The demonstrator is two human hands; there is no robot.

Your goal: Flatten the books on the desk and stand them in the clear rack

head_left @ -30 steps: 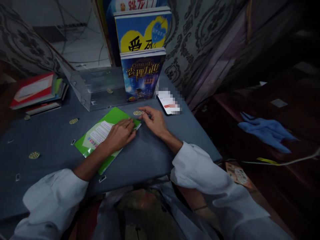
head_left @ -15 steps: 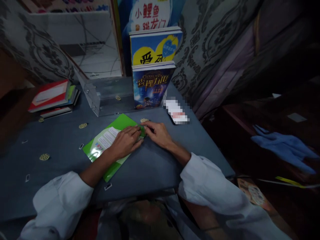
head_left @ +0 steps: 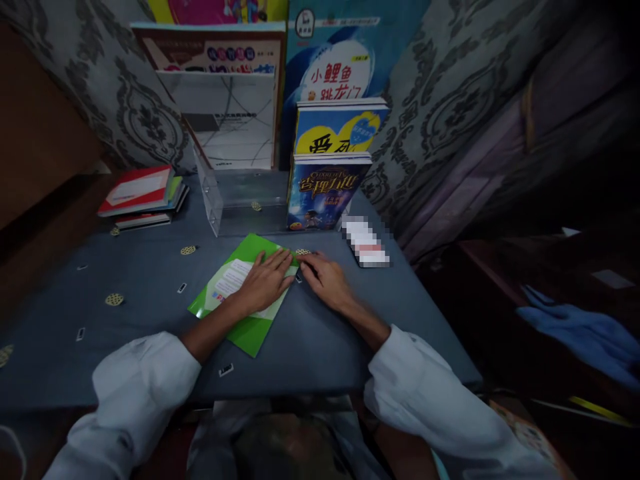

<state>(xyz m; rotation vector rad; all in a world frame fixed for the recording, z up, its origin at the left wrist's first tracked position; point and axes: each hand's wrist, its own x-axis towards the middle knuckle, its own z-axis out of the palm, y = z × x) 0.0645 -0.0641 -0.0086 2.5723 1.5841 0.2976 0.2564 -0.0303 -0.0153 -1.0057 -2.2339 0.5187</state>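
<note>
A green book (head_left: 250, 328) with a pale printed panel lies flat and turned at an angle on the table. My left hand (head_left: 265, 283) rests on it, palm down with the fingers spread toward its right corner. At that corner, my right hand (head_left: 326, 280) has its index finger stretched to the book's edge, the other fingers loosely bent. I see nothing held in it. The fingertips of both hands are close together there.
Behind the book, a clear acrylic rack (head_left: 250, 220) holds a dark blue book (head_left: 323, 193), a yellow-and-blue book (head_left: 335, 130) and other upright books. A phone (head_left: 367, 243) lies right of it. Stacked books (head_left: 143, 193) sit at left. The table's right edge (head_left: 440, 313) slopes beside me.
The view has shifted, showing more of the rack's top. My left fingers have spread flatter on the green book. My right hand's pinch at the corner has loosened.
</note>
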